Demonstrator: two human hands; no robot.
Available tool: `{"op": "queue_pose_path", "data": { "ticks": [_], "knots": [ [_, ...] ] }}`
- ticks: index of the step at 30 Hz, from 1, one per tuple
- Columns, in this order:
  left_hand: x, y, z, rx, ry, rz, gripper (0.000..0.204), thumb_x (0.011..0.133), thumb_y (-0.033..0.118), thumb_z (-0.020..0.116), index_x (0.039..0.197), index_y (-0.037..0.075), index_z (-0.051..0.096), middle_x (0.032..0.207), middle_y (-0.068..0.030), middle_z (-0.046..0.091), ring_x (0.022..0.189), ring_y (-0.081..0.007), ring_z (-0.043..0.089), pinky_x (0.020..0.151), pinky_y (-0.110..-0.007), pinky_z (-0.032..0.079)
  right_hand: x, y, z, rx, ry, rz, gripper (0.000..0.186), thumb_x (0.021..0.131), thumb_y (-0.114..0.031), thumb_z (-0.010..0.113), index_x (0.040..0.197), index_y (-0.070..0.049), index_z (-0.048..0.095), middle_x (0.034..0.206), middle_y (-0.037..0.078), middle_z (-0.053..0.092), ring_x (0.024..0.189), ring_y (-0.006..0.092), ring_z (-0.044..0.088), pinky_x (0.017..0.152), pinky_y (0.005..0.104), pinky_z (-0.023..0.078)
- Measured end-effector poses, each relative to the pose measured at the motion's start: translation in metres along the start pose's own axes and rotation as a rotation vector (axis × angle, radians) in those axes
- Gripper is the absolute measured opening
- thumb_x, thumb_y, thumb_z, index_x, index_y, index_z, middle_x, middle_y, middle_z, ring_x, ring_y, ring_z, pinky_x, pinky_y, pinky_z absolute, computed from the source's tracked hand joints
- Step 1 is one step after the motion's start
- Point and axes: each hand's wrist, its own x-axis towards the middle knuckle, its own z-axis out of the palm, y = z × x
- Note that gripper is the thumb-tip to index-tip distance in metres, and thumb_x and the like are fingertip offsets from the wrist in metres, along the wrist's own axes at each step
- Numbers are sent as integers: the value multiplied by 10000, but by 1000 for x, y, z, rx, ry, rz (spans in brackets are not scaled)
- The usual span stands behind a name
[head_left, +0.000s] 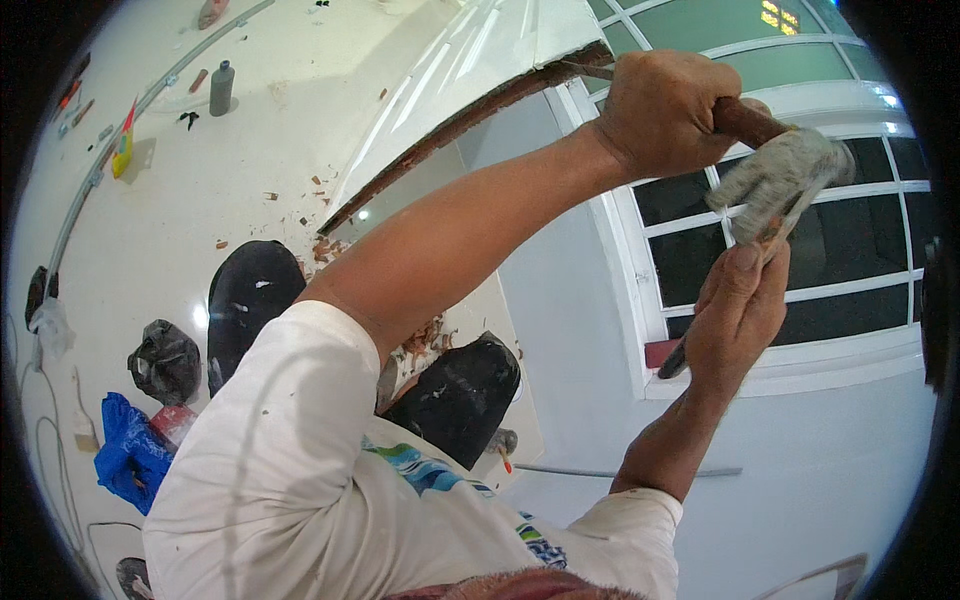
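My left hand (pixel 672 112) is wrapped round the brown wooden handle (pixel 745 122) of a chisel. The chisel's thin metal blade (pixel 590 69) meets the bare wood edge of a white panel door (pixel 455 85). In my right hand (pixel 738 312) is a hammer, gripped by its handle (pixel 676 358), whose dark lower end sticks out below the fist. The worn grey hammer head (pixel 785 178) is smeared by motion, close to the butt of the chisel handle. Whether the two touch I cannot tell.
A window with white bars (pixel 800 295) and a pale wall (pixel 560 300) stand right behind my hands. Wood chips (pixel 425 340) litter the floor by my knees. On the left lie a grey bottle (pixel 222 88), a blue plastic bag (pixel 130 452), a black bag (pixel 165 360) and a brush (pixel 84 432).
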Motion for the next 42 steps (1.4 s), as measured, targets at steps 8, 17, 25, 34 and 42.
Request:
{"op": "queue_pose_path", "data": {
  "ticks": [8, 17, 25, 34, 42],
  "knots": [
    [-1, -1, -1, -10, 23, -13, 297, 900, 289, 819, 711, 142, 644, 580, -33, 599, 492, -146, 571, 453, -311, 415, -4, 18, 11, -215, 138, -191, 278, 1062, -341, 536, 1038, -81, 631, 799, 33, 599, 702, 154, 595, 669, 356, 518],
    [3, -3, 4, 95, -60, -37, 331, 862, 364, 822, 681, 153, 644, 543, -49, 587, 445, -186, 580, 435, -340, 428, 10, 41, 5, 28, 161, -232, 383, 1111, -394, 454, 1025, -65, 629, 716, 17, 558, 538, 115, 533, 463, 233, 421],
    [0, 1, 19, 178, -73, -88, 298, 837, 352, 823, 692, 146, 664, 551, -53, 603, 470, -181, 621, 450, -329, 464, 42, 62, -31, 416, -79, -351, 390, 1120, -394, 439, 976, -77, 613, 669, 11, 540, 523, 105, 526, 456, 232, 407],
    [4, 1, 34, 221, -97, -187, 247, 818, 329, 822, 715, 144, 695, 567, -47, 629, 461, -179, 617, 458, -337, 477, 33, 25, -26, -25, 37, -22, 372, 1126, -372, 432, 1009, -64, 604, 765, 28, 554, 654, 110, 559, 532, 257, 434],
    [-4, 0, 20, 202, -88, -107, 310, 848, 369, 825, 700, 150, 662, 557, -41, 601, 462, -172, 603, 444, -328, 452, 53, 54, -50, 687, -258, -347, 338, 1140, -347, 417, 1017, -86, 594, 734, 30, 538, 617, 89, 545, 475, 259, 393]
  ]
}}
